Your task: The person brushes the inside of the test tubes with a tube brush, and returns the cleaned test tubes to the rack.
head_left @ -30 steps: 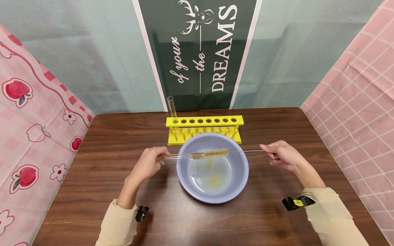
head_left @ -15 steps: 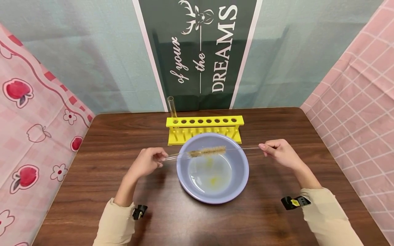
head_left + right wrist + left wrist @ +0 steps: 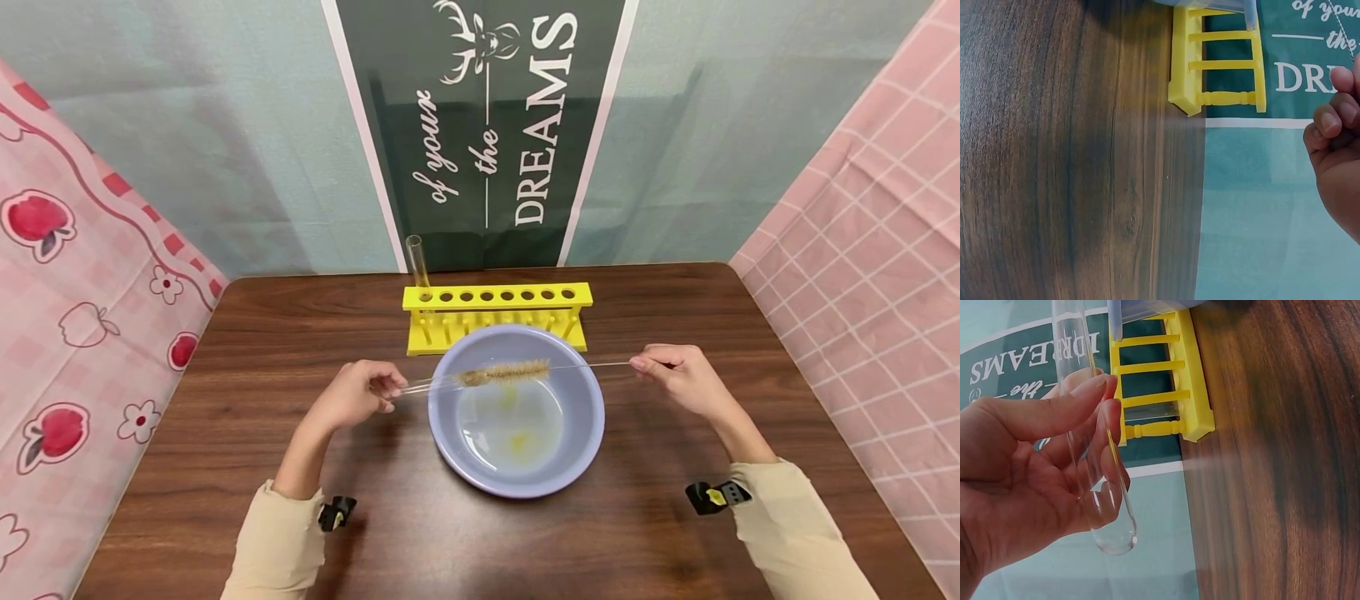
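Observation:
My left hand grips a clear glass test tube near its rounded closed end, thumb over the glass and fingers curled round it. The tube points right, over a lavender basin. At its far end sits a test tube brush with tan bristles, part of them inside the glass and part outside. My right hand pinches the brush's thin twisted wire handle to the right of the basin, fingers curled. Shallow liquid with yellowish patches lies in the basin under the brush.
Behind the basin stands a yellow test tube rack, partly hidden by the rim. Another test tube stands in its leftmost hole. All this is on a brown wood-grain table, with a printed cloth hanging behind.
The right hand has shifted slightly left with the wire handle. The left hand has moved slightly left with the tube. The brush's bristles now lie a little further left over the basin.

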Available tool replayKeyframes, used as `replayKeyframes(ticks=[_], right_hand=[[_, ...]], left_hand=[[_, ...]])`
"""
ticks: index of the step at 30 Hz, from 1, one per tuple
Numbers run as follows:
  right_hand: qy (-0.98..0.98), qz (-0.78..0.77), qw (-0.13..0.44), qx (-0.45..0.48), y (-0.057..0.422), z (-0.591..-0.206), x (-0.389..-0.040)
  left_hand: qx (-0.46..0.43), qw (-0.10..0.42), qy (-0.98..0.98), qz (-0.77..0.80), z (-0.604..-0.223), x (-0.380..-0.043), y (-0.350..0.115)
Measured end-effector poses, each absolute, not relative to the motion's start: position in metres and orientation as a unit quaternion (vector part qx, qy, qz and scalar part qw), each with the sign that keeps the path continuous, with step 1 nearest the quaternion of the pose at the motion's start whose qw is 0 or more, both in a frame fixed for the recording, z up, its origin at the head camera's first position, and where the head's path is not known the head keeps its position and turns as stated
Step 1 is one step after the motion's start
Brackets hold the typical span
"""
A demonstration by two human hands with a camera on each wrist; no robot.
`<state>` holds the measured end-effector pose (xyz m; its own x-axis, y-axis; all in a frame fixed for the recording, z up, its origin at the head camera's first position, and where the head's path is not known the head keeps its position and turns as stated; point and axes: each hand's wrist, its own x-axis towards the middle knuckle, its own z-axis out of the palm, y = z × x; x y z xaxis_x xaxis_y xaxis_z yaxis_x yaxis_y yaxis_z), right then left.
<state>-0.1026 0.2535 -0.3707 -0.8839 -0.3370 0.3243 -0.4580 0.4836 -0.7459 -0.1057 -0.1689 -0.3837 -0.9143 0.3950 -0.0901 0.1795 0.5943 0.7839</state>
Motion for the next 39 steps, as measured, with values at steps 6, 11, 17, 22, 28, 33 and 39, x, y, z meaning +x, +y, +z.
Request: replayKeyframes(ticks=[6,11,17,22,28,33,39], right_hand=[[-0.864,0.449,0.052,0.221,0.26,-0.381,-0.107],[-0.867,0.481,-0.053,0.117,0.269,-0.387,-0.112],[-0.786,0.599,-0.149,0.034,0.269,-0.384,-0.115],[-0.706,0.682,-0.189,0.029,0.27,-0.383,-0.117],[-0.642,0.728,-0.239,0.023,0.273,-0.382,-0.119],[-0.618,0.737,-0.273,0.024,0.275,-0.379,-0.122],[-0.682,0.689,-0.243,0.027,0.278,-0.371,-0.124]], left_hand=[[0.153,0.118,0.892,0.409,-0.384,-0.105,-0.17],[0.158,0.094,0.898,0.399,-0.386,-0.104,-0.168],[0.179,0.049,0.908,0.376,-0.39,-0.103,-0.165],[0.188,0.032,0.91,0.368,-0.391,-0.104,-0.164],[0.194,0.032,0.908,0.371,-0.391,-0.104,-0.164],[0.197,0.029,0.91,0.365,-0.391,-0.104,-0.163],[0.201,0.042,0.904,0.376,-0.391,-0.103,-0.164]])
